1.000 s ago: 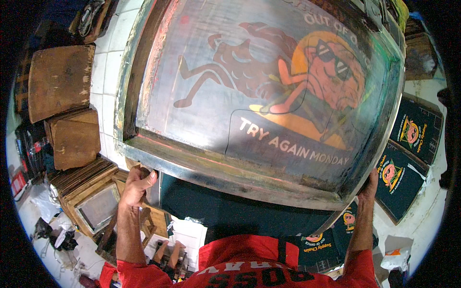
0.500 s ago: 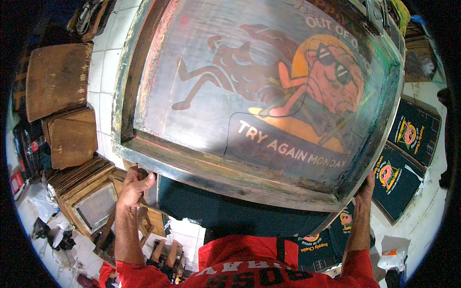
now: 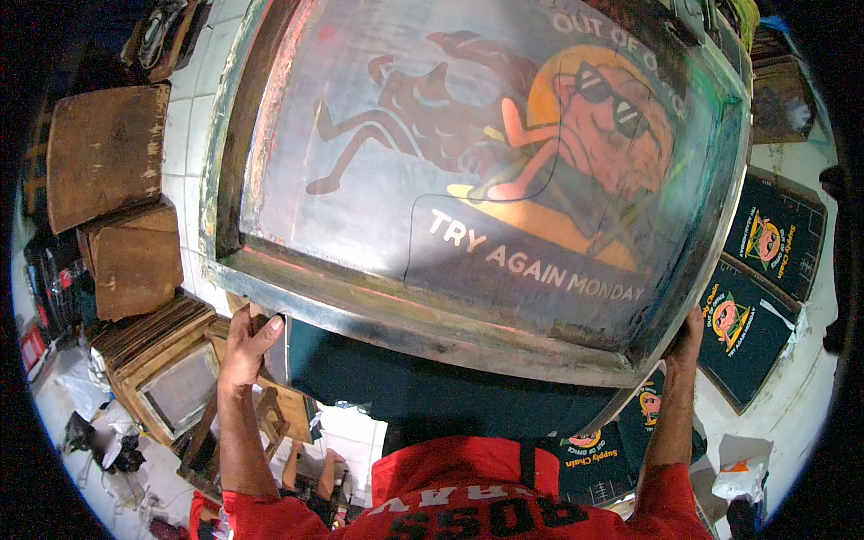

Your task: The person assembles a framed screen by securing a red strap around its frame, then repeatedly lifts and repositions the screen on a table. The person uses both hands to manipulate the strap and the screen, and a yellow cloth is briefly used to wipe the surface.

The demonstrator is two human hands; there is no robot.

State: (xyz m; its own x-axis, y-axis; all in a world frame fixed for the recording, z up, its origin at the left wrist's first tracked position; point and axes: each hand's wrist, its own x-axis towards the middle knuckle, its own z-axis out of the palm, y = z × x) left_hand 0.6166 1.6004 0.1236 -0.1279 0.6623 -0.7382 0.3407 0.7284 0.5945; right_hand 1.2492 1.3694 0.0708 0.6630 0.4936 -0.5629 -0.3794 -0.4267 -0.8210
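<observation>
A big screen printing frame point(image 3: 405, 310) with worn, paint-stained edges fills the upper middle. Through its mesh point(image 3: 333, 225) shows a pink cartoon figure with sunglasses, an orange disc and pale lettering. My left hand point(image 3: 247, 349) grips the near left corner from below, its thumb along the near edge. At the near right corner my right hand point(image 3: 686, 342) is closed on the frame's side, its fingers partly hidden behind the rim. Below the frame, a dark fabric panel point(image 3: 369, 360) shows between it and my red shirt. A thin dark thread-like line crosses the mesh.
Dark printed fabric panels on boards point(image 3: 742, 337) lie to the right, others near my right forearm. Brown boards point(image 3: 108, 153) are stacked at the left, beside a smaller framed screen point(image 3: 180, 391). Plastic bags point(image 3: 94, 436) lie at lower left. Another person's legs point(image 3: 326, 472) show below.
The frame has shifted a little left and away from me, with both hands still at its near corners. More of the dark fabric shows along its near edge.
</observation>
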